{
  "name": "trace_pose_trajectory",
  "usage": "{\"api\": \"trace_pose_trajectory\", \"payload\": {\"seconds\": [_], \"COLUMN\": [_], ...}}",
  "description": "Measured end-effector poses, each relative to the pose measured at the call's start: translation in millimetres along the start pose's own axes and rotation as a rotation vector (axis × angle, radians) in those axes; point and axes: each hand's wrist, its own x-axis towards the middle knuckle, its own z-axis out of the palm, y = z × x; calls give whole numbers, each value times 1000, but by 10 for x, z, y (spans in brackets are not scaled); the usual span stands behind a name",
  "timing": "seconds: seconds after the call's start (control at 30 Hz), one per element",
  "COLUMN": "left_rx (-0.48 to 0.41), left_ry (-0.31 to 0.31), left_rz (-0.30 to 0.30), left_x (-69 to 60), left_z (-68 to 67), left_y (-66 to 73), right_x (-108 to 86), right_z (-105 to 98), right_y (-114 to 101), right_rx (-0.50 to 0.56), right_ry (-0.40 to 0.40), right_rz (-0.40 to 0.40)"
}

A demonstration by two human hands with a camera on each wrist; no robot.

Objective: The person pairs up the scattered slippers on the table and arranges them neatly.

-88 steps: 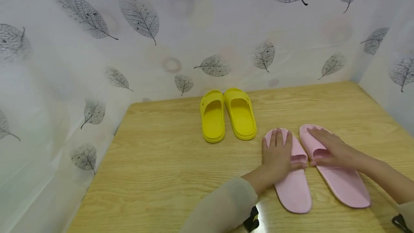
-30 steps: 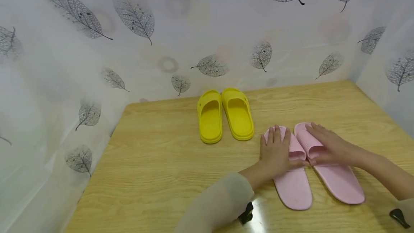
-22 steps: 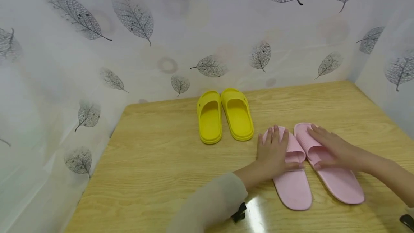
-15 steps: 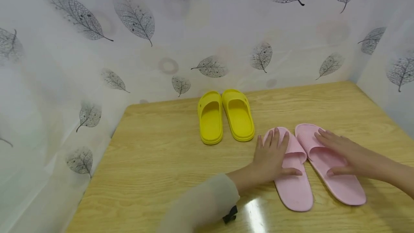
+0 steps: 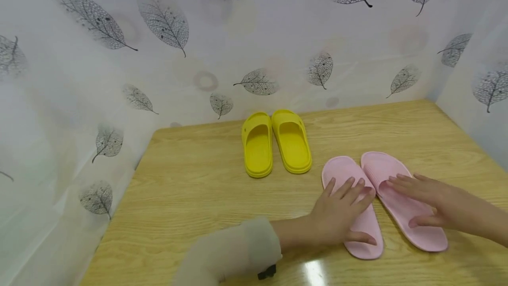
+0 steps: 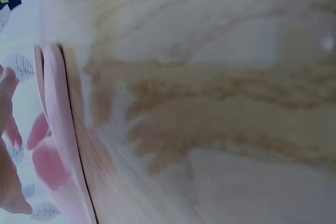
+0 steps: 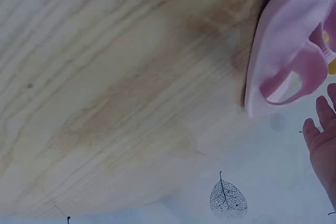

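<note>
Two pink slippers lie side by side on the wooden table, toes away from me and nearly touching. Over the left pink slipper [image 5: 342,169] my left hand [image 5: 335,215] is spread, hiding part of its strap opening and footbed. My right hand [image 5: 440,200] is above the right pink slipper [image 5: 426,238], its fingers extended near the strap opening. The right wrist view shows a gap between the right hand [image 7: 324,148] and the pink slipper [image 7: 283,35]. In the left wrist view, the left hand [image 6: 8,150] appears above the pink slipper [image 6: 63,103]. Neither hand holds anything.
A pair of yellow slippers, left [image 5: 258,158] and right [image 5: 294,156], stands at the back of the table [image 5: 190,197]. A white curtain [image 5: 278,25] printed with dark leaves hangs behind and beside the table.
Both hands have drawn back from the slippers' toe ends toward me, uncovering the straps. Earlier, the right pink slipper shifted slightly left, closer to the other; the yellow pair stayed put.
</note>
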Motion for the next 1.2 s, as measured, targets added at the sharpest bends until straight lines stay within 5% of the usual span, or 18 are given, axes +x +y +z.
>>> {"api": "trace_pose_trajectory", "payload": {"seconds": [0.17,0.33,0.77,0.93,1.2], "left_rx": [79,96,103,163,272], "left_ry": [17,-68,-168,-149,8], "left_rz": [85,139,189,211,255], "left_x": [-63,-78,-118,-121,-187], "left_z": [3,-24,24,51,97], "left_y": [66,92,221,252,257], "right_x": [-70,-108,-294,-358,-396], "right_z": [45,41,133,143,171], "right_y": [-73,-111,-188,-212,-222], "right_rx": [-35,-92,-65,-87,-88], "right_ry": [17,30,28,-11,-41], "right_rz": [-111,-224,-212,-147,-145]}}
